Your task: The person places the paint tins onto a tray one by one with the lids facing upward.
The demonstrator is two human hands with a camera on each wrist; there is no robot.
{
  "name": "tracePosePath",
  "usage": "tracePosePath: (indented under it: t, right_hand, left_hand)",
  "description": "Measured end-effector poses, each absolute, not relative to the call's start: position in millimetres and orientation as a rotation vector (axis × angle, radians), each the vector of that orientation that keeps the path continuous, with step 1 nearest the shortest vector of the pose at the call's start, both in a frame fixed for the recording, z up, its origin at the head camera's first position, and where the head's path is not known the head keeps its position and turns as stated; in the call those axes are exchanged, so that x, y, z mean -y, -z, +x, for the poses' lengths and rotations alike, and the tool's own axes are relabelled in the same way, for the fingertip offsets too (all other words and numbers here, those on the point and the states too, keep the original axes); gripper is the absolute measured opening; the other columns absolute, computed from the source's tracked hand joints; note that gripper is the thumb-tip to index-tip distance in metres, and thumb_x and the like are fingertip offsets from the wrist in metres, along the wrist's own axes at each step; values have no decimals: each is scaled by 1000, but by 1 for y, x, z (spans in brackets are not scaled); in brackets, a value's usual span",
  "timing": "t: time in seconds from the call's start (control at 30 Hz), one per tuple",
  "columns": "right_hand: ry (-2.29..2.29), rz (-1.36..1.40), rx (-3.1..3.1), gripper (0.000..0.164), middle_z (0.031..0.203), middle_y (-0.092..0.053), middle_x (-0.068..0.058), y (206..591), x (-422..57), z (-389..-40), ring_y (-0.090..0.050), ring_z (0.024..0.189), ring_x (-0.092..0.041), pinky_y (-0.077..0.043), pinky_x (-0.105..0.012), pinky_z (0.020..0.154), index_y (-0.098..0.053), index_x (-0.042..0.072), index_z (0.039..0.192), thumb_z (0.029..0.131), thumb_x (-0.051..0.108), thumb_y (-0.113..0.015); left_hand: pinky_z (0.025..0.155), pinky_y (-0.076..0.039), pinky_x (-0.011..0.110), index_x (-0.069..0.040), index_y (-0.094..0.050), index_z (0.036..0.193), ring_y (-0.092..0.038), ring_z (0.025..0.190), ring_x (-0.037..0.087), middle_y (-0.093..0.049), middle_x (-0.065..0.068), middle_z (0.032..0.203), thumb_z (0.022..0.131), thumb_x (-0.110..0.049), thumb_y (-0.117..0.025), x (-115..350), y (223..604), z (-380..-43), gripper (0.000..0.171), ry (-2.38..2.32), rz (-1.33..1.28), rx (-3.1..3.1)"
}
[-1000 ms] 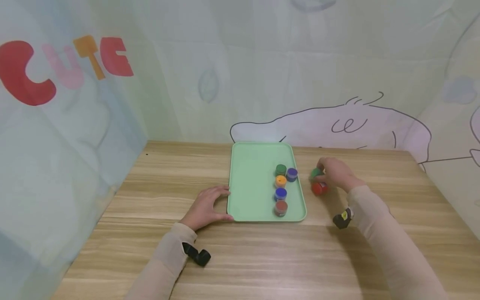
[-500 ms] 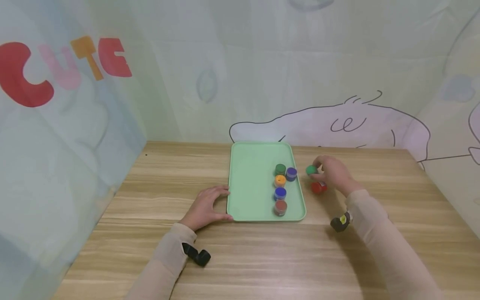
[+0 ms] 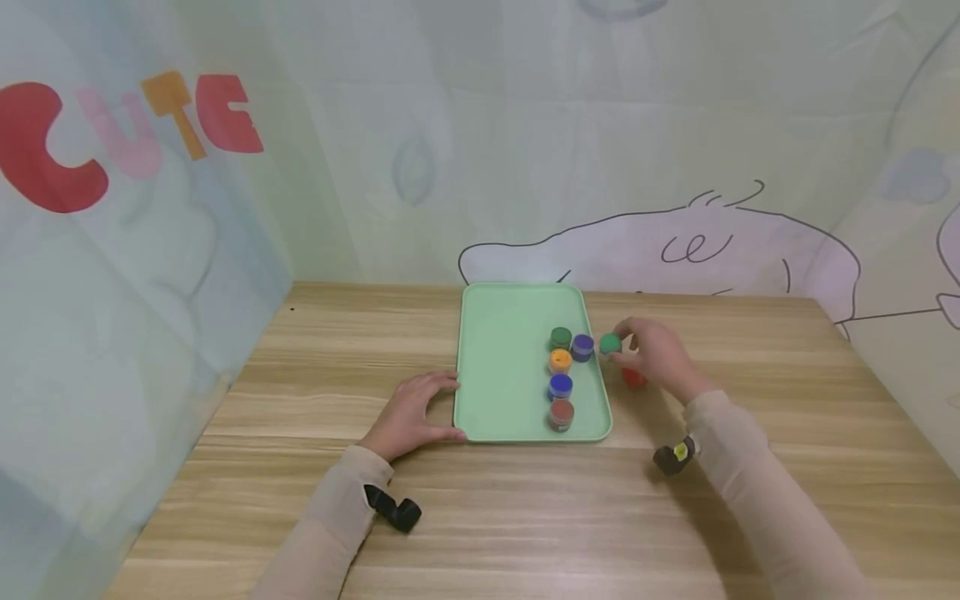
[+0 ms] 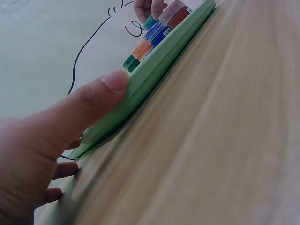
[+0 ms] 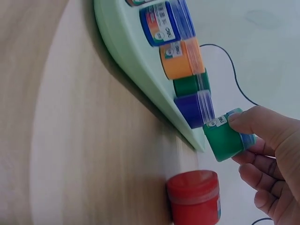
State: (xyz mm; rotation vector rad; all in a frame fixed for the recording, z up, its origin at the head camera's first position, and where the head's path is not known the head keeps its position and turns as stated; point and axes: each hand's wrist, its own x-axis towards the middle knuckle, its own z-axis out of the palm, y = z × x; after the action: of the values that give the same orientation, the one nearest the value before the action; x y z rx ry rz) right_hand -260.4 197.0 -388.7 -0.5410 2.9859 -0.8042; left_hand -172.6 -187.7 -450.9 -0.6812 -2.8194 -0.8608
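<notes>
My right hand (image 3: 662,357) pinches a small green paint jar (image 5: 223,141) between thumb and fingers, just off the tray's right edge. In the right wrist view the jar is tilted and raised, close to a purple jar (image 5: 194,108) on the tray. My left hand (image 3: 408,418) rests at the left edge of a light green tray (image 3: 498,358), thumb and fingertips touching its rim. On the tray also stand a dark green jar (image 3: 560,338), an orange one (image 3: 560,361), a blue one (image 3: 560,387) and a brown one (image 3: 561,415).
A red jar (image 5: 194,197) stands on the wooden table (image 3: 480,517) right of the tray, partly covered by my right hand in the head view. Behind the table hangs a printed cloth (image 3: 360,167). Black wrist cameras are strapped to both sleeves.
My right hand has carried the green jar leftward from beside the red jar toward the tray's right edge. The left hand and the jars on the tray stay put.
</notes>
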Motion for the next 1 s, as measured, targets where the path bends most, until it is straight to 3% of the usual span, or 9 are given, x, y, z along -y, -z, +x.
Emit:
tracePosePath:
  t: [0.5, 1.0]
  right_hand:
    - [921, -613, -2943, 27, 98, -67, -10, 397, -179, -245, -52, 77, -19, -42, -26, 67, -69, 4, 99, 80, 22, -77]
    - [850, -601, -2948, 30, 98, -69, -12, 408, -167, -243, -55, 74, -17, -46, -26, 66, -68, 1, 101, 81, 22, -76]
  left_hand:
    - [111, -34, 55, -10, -58, 129, -46, 133, 32, -54, 9, 141, 66, -47, -84, 187, 449, -172, 77, 872, -667, 2841]
    - [111, -33, 55, -10, -58, 129, -46, 133, 32, -54, 8, 141, 65, -47, -84, 186, 448, -172, 78, 870, -663, 2843]
